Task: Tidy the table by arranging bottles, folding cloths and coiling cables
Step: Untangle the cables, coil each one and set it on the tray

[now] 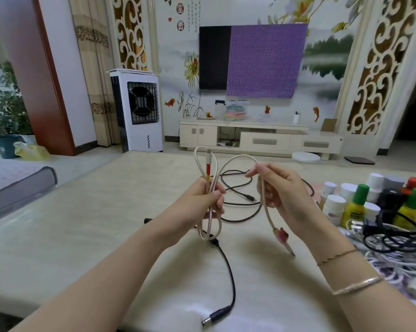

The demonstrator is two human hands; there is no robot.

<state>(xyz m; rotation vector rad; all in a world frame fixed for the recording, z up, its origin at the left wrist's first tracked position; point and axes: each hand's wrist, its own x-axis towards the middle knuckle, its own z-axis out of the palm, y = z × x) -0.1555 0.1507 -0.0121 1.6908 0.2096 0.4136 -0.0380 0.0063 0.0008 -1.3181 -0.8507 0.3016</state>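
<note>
Right now I have the silvery braided charging cable (213,168) lifted off the pale glossy worktop (82,224), between both hands, and I judge this to be the coiling step. My left hand (208,200) is clenched around several gathered strands, thumb pressed across them, so the loops made so far stay bundled; one loop stands up above the fist with the red-and-yellow sleeved plug end (208,167) rising among the strands, and another loop hangs below it. My right hand (281,195) pinches the free run of the same cable between thumb and fingertips, held apart from the left, presumably to keep the next turn open and untwisted before it is fed across. Below that grip the cable drops to a pink-wrapped connector (282,236) whose tip points down towards the worktop; whether it touches I cannot tell.

The cable looks stiff and springy, with a metallic woven sheath that holds wide curves rather than going limp, so I expect the bundle to spring open if the left grip loosens.

Beneath my hands a thin black cable (228,271) sprawls uncoiled across the worktop, its barrel plug near my forearm. To the right stand the white-capped and green-capped plastic bottles (353,204), clustered closely, with a tangle of black and white cords (394,240) in front of them.
</note>
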